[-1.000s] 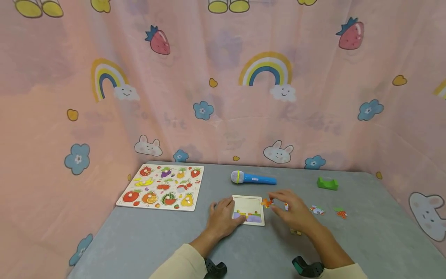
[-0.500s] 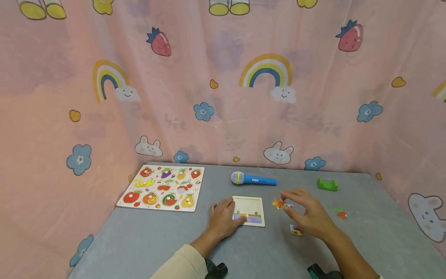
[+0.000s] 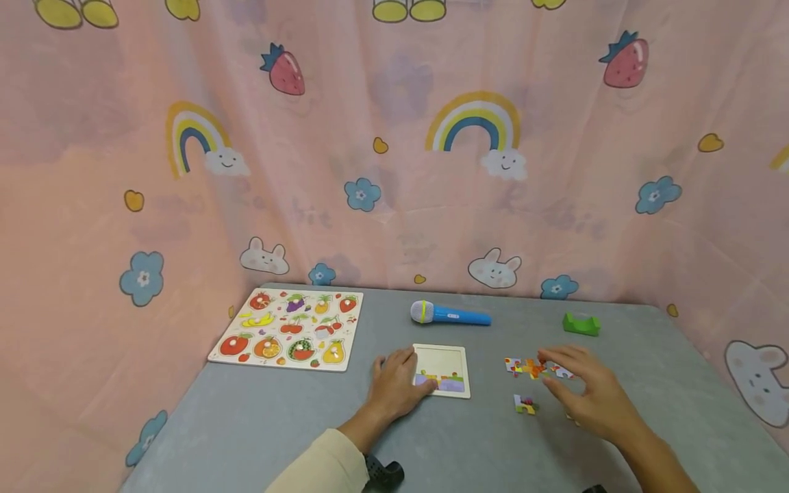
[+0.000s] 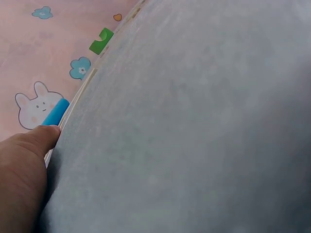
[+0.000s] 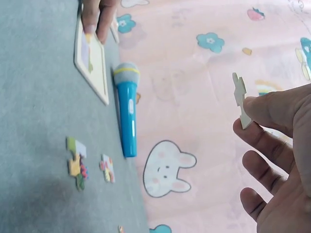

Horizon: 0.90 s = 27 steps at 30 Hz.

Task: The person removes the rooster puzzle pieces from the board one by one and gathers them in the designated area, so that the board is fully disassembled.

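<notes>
My left hand grips the left side of a small jigsaw tray, its thumb lying over the purple pieces fitted along the near edge. The tray's upper part shows bare wood. To the right, my right hand pinches an orange jigsaw piece between thumb and fingers, raised above the table. The right wrist view shows the held piece from its plain wooden back, the other fingers curled loosely. Loose jigsaw pieces lie nearby: one beyond the hand, another nearer me, and one partly hidden by the fingers.
A blue toy microphone lies behind the tray. Far right stands a green notched block. A fruit puzzle board takes up the back left of the grey table. A printed pink curtain hangs behind.
My right hand has moved right, away from the tray, carrying the orange jigsaw piece over the loose pieces. My left hand stays on the tray.
</notes>
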{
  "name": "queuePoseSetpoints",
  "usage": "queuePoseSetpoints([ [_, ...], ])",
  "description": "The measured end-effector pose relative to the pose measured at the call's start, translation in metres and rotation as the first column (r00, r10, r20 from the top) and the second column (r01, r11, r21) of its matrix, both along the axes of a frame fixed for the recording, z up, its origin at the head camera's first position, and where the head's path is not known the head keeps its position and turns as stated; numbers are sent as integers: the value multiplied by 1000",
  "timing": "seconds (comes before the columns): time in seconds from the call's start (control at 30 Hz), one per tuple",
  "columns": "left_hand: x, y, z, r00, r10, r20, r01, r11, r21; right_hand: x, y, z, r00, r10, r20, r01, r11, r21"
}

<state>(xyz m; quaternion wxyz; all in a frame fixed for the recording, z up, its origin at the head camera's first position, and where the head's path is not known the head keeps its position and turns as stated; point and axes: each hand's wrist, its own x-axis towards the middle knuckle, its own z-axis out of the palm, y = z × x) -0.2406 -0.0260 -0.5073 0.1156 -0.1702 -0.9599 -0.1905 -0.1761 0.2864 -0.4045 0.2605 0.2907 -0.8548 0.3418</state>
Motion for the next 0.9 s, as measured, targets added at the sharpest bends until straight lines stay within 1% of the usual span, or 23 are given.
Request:
queuePoseSetpoints([
  [0.1,-1,0,0,1000,4,-2,-4,1000,-1,1,6,-4,1000,21,-18,-21,1000,-9],
  [0.17,-1,0,0,1000,6,-2,-6,1000,-2,1,9,-6,1000,19,-25,-19,1000,-8],
  [0.4,0,0,-2,1000,1,-3,-1,1000,-6,5,30,-17,998,-51,-22,51,999,-7],
  [0.53,0,0,-2,1000,6,11,-6,1000,-9,8,45,-25,997,-72,-35,72,997,-7],
  [0.63,0,1,-1,1000,9,7,-9,1000,2,9,54,-30,996,-86,-36,86,996,-12],
  [0.73,-1,1,0,1000,8,9,-8,1000,10,10,63,-35,994,-107,-23,107,994,-11],
  [0.9,0,1,0,1000,8,20,-8,1000,9,10,77,-44,993,-114,-4,114,993,-26],
])
